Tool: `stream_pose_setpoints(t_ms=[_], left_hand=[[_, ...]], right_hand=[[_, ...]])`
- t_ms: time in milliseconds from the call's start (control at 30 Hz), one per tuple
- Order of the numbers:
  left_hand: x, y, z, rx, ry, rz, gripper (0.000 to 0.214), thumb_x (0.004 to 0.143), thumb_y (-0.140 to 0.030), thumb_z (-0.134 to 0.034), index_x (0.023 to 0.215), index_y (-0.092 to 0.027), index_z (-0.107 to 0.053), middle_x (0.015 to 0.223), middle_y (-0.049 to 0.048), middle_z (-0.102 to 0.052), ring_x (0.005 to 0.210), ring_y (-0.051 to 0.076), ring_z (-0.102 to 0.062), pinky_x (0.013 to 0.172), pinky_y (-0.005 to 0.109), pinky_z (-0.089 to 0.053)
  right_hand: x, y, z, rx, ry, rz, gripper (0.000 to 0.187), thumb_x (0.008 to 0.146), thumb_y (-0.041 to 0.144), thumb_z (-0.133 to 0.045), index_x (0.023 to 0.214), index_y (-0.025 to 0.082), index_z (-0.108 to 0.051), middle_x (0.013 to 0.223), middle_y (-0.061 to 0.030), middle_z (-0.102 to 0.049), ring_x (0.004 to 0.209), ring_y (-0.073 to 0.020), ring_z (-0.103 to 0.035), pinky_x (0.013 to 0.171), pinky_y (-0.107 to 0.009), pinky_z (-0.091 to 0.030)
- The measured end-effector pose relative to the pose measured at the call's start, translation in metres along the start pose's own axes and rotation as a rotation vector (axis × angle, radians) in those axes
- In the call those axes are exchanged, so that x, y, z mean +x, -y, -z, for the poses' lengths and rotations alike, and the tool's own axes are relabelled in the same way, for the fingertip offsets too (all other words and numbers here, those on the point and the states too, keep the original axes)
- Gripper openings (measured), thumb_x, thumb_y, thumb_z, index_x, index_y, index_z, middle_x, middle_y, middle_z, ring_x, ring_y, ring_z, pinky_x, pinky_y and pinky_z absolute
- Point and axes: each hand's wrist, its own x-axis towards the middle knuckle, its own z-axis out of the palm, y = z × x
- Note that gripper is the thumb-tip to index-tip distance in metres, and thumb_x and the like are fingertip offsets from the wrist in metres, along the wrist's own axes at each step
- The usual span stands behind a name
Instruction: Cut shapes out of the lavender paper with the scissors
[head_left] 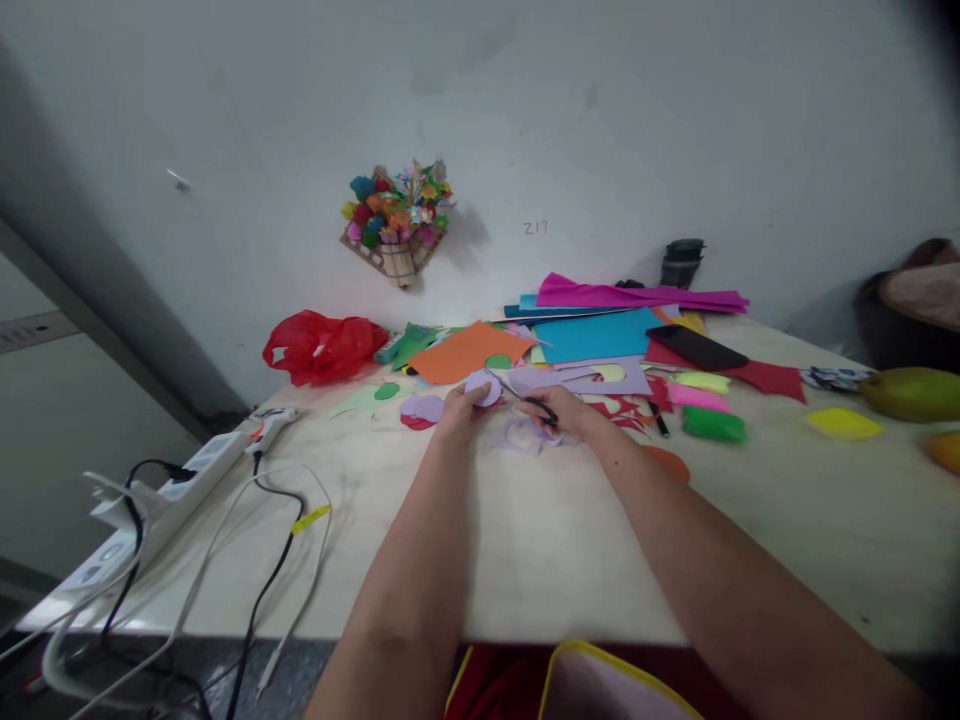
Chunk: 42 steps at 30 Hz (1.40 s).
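Observation:
My left hand [459,412] is closed on a small lilac paper disc [483,387], holding it up off the table. My right hand [561,410] grips black-handled scissors [525,395], whose blades point left and meet the disc's edge. Under my right hand lies a curled lilac paper offcut [523,436]. More lilac and red cut shapes [420,410] rest just left of my left hand. A lilac sheet with a hole cut out [600,378] sits behind the scissors.
Coloured paper sheets: orange [465,352], blue [600,335], magenta [637,296]. A black phone [696,347], red plastic bag [322,346], green scraps [712,425], a paper flower basket [397,225] on the wall. Power strip and cables [180,490] at left; fruit [911,392] at right.

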Motion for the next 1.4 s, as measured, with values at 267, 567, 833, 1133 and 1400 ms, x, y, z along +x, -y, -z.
stream_pose_setpoints(t_ms=[267,567,833,1133,1400], left_hand=[[0.0024,0.0005,-0.0017,-0.052,-0.051,0.003,0.012,0.078,-0.002,-0.07,0.089,-0.005,-0.071,0.082,0.0135,-0.076,0.068,0.02,-0.073,0.07,0.032,-0.065],[0.0017,0.0004,-0.0021,-0.07,-0.038,-0.015,0.01,0.077,0.0,-0.071,0.086,-0.005,-0.07,0.081,0.0124,-0.075,0.063,0.016,-0.071,0.061,0.026,-0.062],[-0.0006,-0.001,-0.0018,-0.031,0.024,0.013,0.008,0.078,-0.004,-0.073,0.085,-0.005,-0.07,0.076,0.0117,-0.075,0.062,0.017,-0.071,0.066,0.027,-0.063],[0.0039,0.0024,0.0028,-0.011,0.07,0.006,0.014,0.074,-0.006,-0.077,0.086,-0.006,-0.071,0.077,0.0111,-0.075,0.065,0.019,-0.072,0.073,0.032,-0.063],[0.0056,0.0039,0.0041,-0.025,0.075,0.006,0.015,0.075,-0.007,-0.077,0.089,-0.005,-0.071,0.077,0.0118,-0.075,0.066,0.019,-0.073,0.074,0.031,-0.064]], right_hand=[[-0.0026,0.0026,0.0,-0.008,-0.007,-0.006,0.032,0.071,0.035,-0.08,0.061,0.017,-0.055,0.046,0.0042,-0.05,0.034,-0.0061,-0.038,0.034,-0.02,-0.026],[-0.0005,-0.0011,0.0012,0.019,0.008,-0.036,0.033,0.068,0.037,-0.082,0.064,0.017,-0.056,0.046,0.0049,-0.051,0.033,-0.0055,-0.039,0.033,-0.019,-0.027],[-0.0005,-0.0011,0.0007,0.012,0.013,-0.044,0.035,0.071,0.04,-0.081,0.065,0.018,-0.054,0.047,0.0045,-0.053,0.033,-0.0055,-0.042,0.033,-0.018,-0.028],[-0.0015,0.0,-0.0012,0.009,0.01,-0.026,0.037,0.071,0.04,-0.083,0.065,0.018,-0.054,0.047,0.005,-0.052,0.033,-0.0054,-0.041,0.033,-0.018,-0.028],[0.001,-0.0019,-0.0013,-0.002,-0.001,0.006,0.034,0.07,0.039,-0.081,0.064,0.017,-0.055,0.045,0.0055,-0.049,0.033,-0.0054,-0.038,0.033,-0.019,-0.026]])
